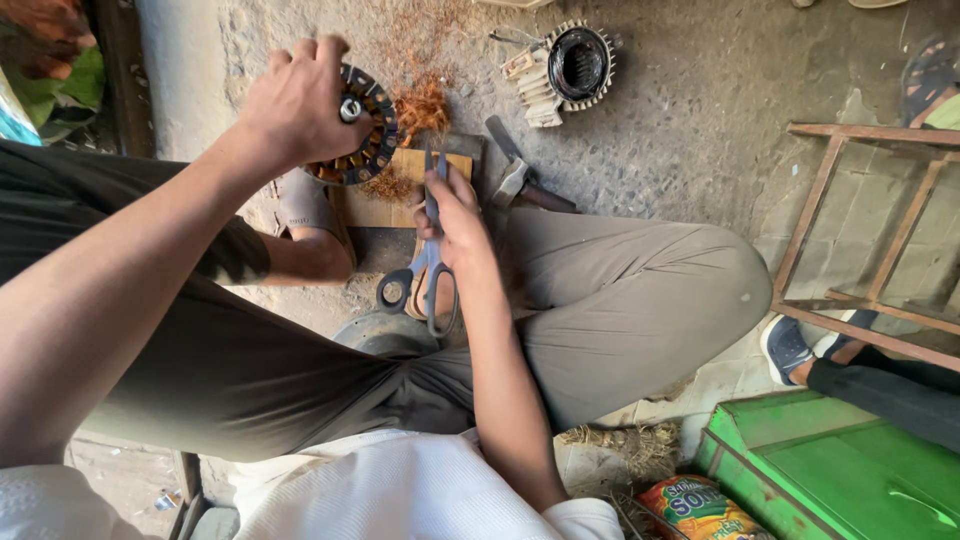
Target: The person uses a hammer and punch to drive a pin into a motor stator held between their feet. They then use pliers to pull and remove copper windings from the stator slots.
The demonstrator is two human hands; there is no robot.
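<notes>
Pretty cramped at the top of the frame: wall at upper left, wooden block (pixel 400 190) dead centre, hammer (pixel 520 175) right beside it. Left hand (pixel 300 105) is clamped over the round motor stator (pixel 365 130), fingers curled tight on it, upper left. Right hand (pixel 455 215) is closed round the scissors (pixel 428 270), blades aimed up at the copper wire (pixel 420 105).

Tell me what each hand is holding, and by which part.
Left hand: the round motor stator, gripped over its top rim. Right hand: grey-handled scissors, held around the closed blades, handles hanging free.
</notes>
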